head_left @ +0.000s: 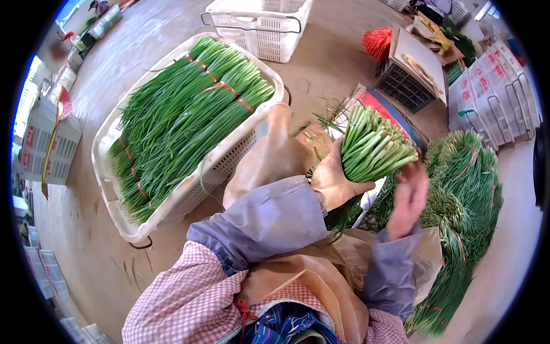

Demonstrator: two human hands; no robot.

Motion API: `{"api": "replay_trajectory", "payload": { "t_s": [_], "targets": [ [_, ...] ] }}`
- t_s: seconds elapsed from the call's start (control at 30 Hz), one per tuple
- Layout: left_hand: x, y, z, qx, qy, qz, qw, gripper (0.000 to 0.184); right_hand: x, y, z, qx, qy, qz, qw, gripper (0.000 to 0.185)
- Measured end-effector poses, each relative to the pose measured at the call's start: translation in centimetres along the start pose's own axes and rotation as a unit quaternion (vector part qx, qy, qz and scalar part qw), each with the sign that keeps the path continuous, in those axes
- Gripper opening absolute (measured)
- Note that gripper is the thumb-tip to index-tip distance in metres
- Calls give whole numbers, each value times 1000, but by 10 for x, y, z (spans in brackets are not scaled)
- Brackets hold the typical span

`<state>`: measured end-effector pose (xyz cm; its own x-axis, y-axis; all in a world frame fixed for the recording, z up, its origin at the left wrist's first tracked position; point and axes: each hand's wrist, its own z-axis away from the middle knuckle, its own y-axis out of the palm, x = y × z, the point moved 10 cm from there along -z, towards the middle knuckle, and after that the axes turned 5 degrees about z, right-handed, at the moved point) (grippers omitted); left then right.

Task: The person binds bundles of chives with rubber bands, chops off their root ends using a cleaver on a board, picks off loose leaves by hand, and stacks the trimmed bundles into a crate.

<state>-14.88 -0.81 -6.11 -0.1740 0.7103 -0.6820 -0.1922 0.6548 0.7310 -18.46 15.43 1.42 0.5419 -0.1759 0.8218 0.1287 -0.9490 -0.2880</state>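
My left hand (332,182), in what looks like a tan glove, is wrapped round a bunch of green stalks (375,146), pale cut ends pointing to the right and upward. Close to the right side of those ends is my right hand (409,198), bare and blurred, its fingers partly bent; whether it holds anything is not clear. Below the bunch, a metal blade or tool (369,200) shows partly between the hands. On the left, a white crate (215,166) holds bundled green stalks tied with red bands.
More tied bundles (464,212) lie on the floor at right. An empty white crate (275,34) stands at the top. A dark crate (404,86) with a board and red ties (377,44) is upper right, beside stacked white crates (492,92). Another person (99,7) is far upper left.
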Motion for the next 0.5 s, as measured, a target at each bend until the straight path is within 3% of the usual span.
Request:
{"api": "replay_trajectory", "payload": {
  "t_s": [0.07, 0.1, 0.13, 0.17, 0.23, 0.27, 0.37, 0.4, 0.43, 0.47, 0.5],
  "targets": [
    [-13, 0, 4, -24, -22, -133, 991, 108, 11, 11, 10, -8, -34, 60, 998, 48],
    [-19, -6, 7, -42, -39, -286, 956, 108, 25, 9, 3, -16, -48, 103, 993, 51],
    [-11, -15, 5, -30, 24, -320, 947, 103, 40, 8, -4, -24, -61, 145, 987, 54],
    [-2, -18, 2, -11, 65, -251, 966, 103, 66, 9, -13, -45, -119, 175, 976, 53],
    [7, -14, 2, 11, 56, -145, 988, 100, 101, 38, -28, 63, -213, 324, 920, 52],
    [16, -2, 1, 44, -17, 121, 992, 97, 101, 52, -31, 77, -228, 341, 909, 46],
    [12, -1, 3, 49, -2, 96, 994, 95, 84, 57, -37, 41, -225, 363, 903, 27],
    [19, -4, 1, 43, -29, 197, 979, 89, 79, 57, -39, 35, -228, 365, 902, 24],
    [12, -10, 4, 6, -28, -28, 999, 90, 74, 55, -41, 29, -230, 365, 902, 22],
    [-7, -12, 10, -31, -28, -253, 966, 90, 69, 52, -43, 22, -232, 365, 901, 19],
    [-21, -15, 14, -65, -26, -466, 882, 91, 61, 44, -46, -5, -216, 400, 891, 17]
  ]
}}
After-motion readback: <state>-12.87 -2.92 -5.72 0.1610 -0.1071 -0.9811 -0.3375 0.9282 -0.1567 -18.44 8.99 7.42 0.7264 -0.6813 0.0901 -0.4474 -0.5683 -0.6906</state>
